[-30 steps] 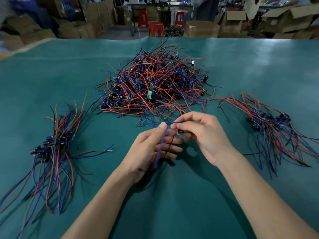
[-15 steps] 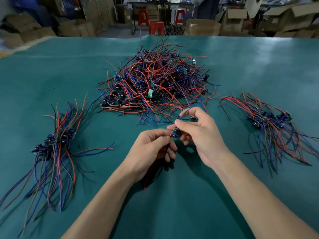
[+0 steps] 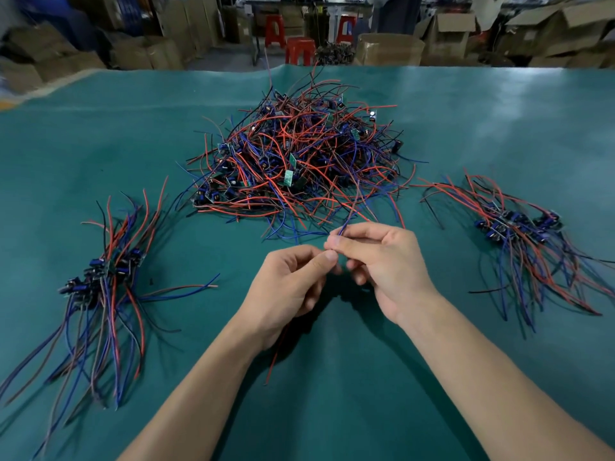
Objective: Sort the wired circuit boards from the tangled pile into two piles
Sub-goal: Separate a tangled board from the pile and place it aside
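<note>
Nearest to us, our left hand (image 3: pixel 293 281) and right hand (image 3: pixel 382 261) meet above the green worktop (image 3: pixel 332 410), thumbs and forefingers pinched together on one wired circuit board. The board itself is hidden between the fingers; we see only its wires, a red lead (image 3: pixel 278 354) trailing down under the left wrist and blue ones (image 3: pixel 346 224) rising from the right fingertips.

We judge this the step of freeing and checking a single piece before it goes to a side. The next move calls for drawing its leads clear of the tangle, then deciding which way it belongs; we cannot tell that from here.

To either side lie the sorted groups, the left pile (image 3: pixel 100 284) and the right pile (image 3: pixel 519 234). Beyond the hands sits the tangled pile (image 3: pixel 299 161), large and far from exhausted.
</note>
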Available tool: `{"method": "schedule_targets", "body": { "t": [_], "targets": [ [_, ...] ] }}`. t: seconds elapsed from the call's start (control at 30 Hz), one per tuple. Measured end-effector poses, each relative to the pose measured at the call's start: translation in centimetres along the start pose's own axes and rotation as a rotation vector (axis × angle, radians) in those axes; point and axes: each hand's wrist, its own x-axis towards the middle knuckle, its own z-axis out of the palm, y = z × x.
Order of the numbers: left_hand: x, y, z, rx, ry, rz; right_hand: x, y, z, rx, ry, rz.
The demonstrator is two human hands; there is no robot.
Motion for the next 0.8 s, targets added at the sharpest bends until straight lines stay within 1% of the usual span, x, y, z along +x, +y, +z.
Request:
{"method": "schedule_targets", "body": {
  "t": [0.17,0.4,0.5,0.6,0.67,0.73,0.8],
  "targets": [
    [-0.3,0.2,0.2,0.026,-0.081,0.024,1.0,-0.5,-1.1,0.013,0.230,-0.070],
    [-0.7,0.5,0.3,0.118,-0.168,0.006,2.6,-1.0,-3.5,0.011,0.486,-0.145],
    [-0.7,0.7,0.3,0.162,-0.188,0.001,3.0,-0.9,-4.4,-0.063,0.538,-0.220],
    [-0.8,0.7,0.3,0.171,-0.191,-0.003,3.1,-0.7,-4.6,-0.261,0.562,-0.333],
    [-0.7,0.6,0.2,0.165,-0.195,-0.003,3.2,-0.6,-4.7,-0.301,0.570,-0.357],
    [-0.7,0.6,0.1,0.164,-0.203,-0.001,3.2,-0.8,-4.8,-0.212,0.559,-0.306],
    [-0.7,0.6,0.1,0.159,-0.206,0.001,3.1,-1.1,-4.9,-0.033,0.544,-0.203]
  ]
}}
